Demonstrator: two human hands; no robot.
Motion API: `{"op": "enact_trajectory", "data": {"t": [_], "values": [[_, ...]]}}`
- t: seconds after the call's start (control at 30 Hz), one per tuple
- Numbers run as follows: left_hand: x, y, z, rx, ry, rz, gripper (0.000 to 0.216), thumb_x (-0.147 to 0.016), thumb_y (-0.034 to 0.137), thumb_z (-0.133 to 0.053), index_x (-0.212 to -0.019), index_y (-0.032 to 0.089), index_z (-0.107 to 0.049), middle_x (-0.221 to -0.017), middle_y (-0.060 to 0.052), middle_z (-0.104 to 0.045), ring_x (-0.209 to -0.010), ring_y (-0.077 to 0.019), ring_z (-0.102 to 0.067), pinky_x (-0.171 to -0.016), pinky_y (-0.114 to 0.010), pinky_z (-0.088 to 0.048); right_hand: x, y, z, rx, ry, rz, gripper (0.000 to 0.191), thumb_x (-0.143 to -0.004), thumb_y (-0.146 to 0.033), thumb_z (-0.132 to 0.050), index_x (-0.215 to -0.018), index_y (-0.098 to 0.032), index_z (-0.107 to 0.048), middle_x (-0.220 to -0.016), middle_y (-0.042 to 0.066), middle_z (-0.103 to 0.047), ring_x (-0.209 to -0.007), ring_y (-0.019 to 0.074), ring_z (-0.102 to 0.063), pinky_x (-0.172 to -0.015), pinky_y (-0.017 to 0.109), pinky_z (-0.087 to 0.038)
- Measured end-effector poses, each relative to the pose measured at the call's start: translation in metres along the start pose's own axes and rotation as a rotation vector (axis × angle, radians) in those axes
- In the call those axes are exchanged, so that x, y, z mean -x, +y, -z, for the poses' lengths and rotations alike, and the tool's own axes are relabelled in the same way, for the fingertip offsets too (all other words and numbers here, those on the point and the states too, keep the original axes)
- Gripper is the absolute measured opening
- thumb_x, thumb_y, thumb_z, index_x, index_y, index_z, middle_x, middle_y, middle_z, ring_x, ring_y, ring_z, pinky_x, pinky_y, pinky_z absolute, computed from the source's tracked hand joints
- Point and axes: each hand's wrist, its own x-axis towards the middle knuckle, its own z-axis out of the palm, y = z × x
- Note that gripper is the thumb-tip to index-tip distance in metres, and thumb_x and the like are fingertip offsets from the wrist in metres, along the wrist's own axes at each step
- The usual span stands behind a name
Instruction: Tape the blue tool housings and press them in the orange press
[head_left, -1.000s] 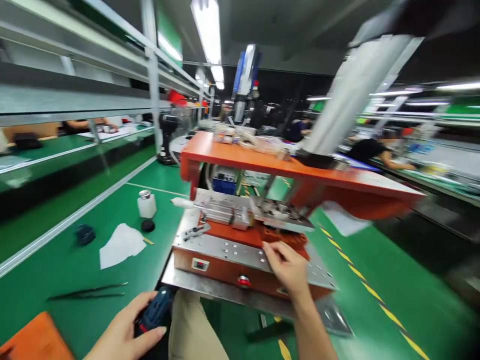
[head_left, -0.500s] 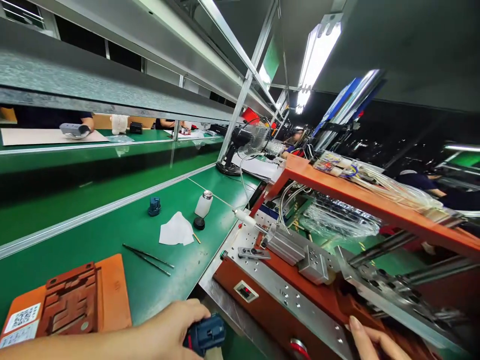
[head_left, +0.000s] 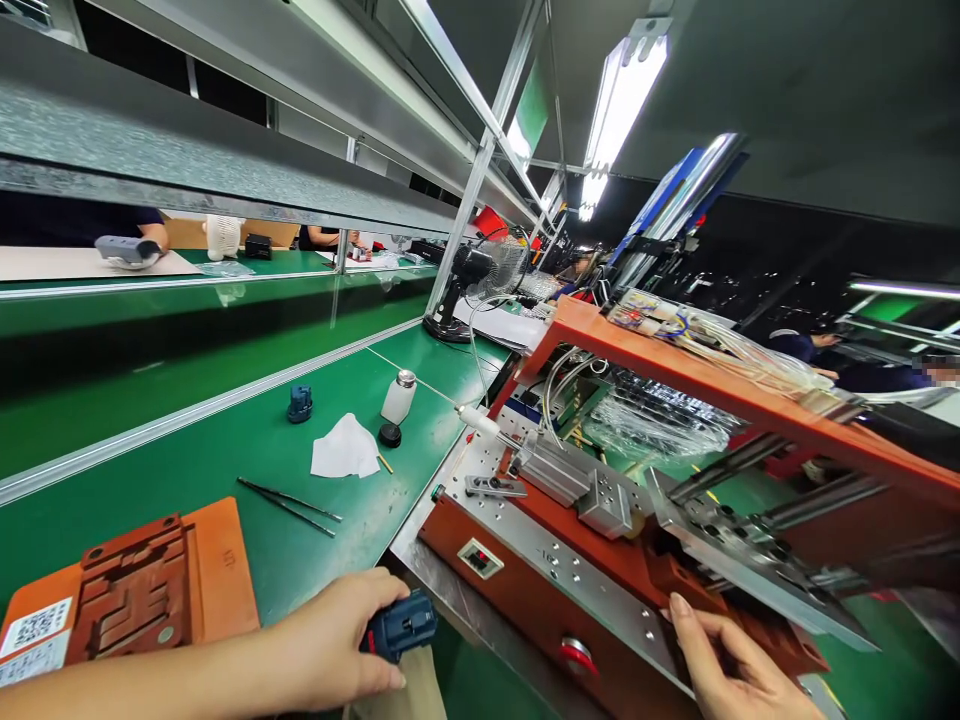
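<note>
My left hand (head_left: 356, 635) is wrapped round a dark blue battery pack (head_left: 401, 625), held just off the front edge of the green bench. My right hand (head_left: 724, 655) is at the front of the brown-orange press machine (head_left: 517, 600). Its fingers are loosely bent and apart, with a fingertip by the rust-coloured fixture (head_left: 705, 585), and nothing shows in them. Whether that fingertip touches the fixture I cannot tell. A metal block with a cylinder (head_left: 555, 468) lies along the machine bed. Standing on the bench is a similar dark blue piece (head_left: 299, 403).
Tweezers (head_left: 289, 505), white paper (head_left: 345, 447), a pump bottle (head_left: 398, 397) and a black cap (head_left: 390, 435) lie on the bench. An orange block (head_left: 217, 560) sits at left. A red button (head_left: 577, 655) juts from the machine front. A fan (head_left: 469, 280) and other people are farther back.
The view has shifted slightly. My left hand has raised the battery pack a little, and my right hand has moved up and left along the machine; more of it shows.
</note>
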Motion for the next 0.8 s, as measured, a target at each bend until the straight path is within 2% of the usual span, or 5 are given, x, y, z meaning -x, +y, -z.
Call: {"op": "enact_trajectory", "data": {"t": [0.17,0.33,0.47,0.67,0.8], "values": [[-0.001,-0.004,-0.001,0.009,-0.011,0.005,0.042,-0.067,0.029,-0.076,-0.107,0.021,-0.068,-0.109,-0.004,-0.066,-0.099,-0.0246,-0.06,-0.086,-0.032,-0.043,-0.001,-0.007,-0.003,-0.073,0.081,0.059,0.057,-0.077,-0.075,-0.06,-0.064,-0.021,-0.069,-0.05,0.001,-0.056,-0.044,0.0149,-0.048,-0.044,0.027,-0.037],[-0.001,-0.003,-0.002,0.006,-0.014,0.016,0.046,-0.07,0.029,-0.072,-0.115,0.021,-0.068,-0.121,-0.009,-0.065,-0.112,-0.0298,-0.057,-0.099,-0.037,-0.042,0.0,-0.007,-0.006,-0.114,0.054,0.118,0.054,-0.085,-0.067,-0.059,-0.063,-0.019,-0.068,-0.055,0.001,-0.059,-0.048,0.0132,-0.049,-0.048,0.025,-0.039],[-0.001,-0.01,-0.002,0.027,-0.021,-0.018,0.042,-0.073,0.029,-0.07,-0.114,0.022,-0.07,-0.117,-0.008,-0.067,-0.111,-0.031,-0.06,-0.1,-0.04,-0.044,0.001,-0.004,-0.007,-0.117,0.045,0.126,0.052,-0.088,-0.063,-0.058,-0.062,-0.019,-0.065,-0.054,-0.001,-0.055,-0.048,0.0119,-0.046,-0.05,0.025,-0.037],[-0.008,-0.037,-0.007,0.021,0.063,-0.102,0.046,-0.07,0.035,-0.076,-0.115,0.029,-0.075,-0.125,-0.008,-0.069,-0.119,-0.0365,-0.06,-0.104,-0.042,-0.049,0.001,-0.003,-0.008,-0.135,0.048,0.138,0.052,-0.09,-0.061,-0.057,-0.06,-0.019,-0.062,-0.052,-0.002,-0.051,-0.048,0.0115,-0.044,-0.05,0.025,-0.036],[-0.009,-0.04,-0.007,0.022,0.113,-0.11,0.051,-0.069,0.046,-0.078,-0.117,0.031,-0.076,-0.127,-0.009,-0.07,-0.12,-0.0382,-0.062,-0.108,-0.044,-0.049,0.001,-0.004,-0.008,-0.158,0.032,0.125,0.051,-0.091,-0.059,-0.057,-0.06,-0.019,-0.061,-0.053,-0.002,-0.05,-0.049,0.0109,-0.042,-0.05,0.024,-0.035]]}}
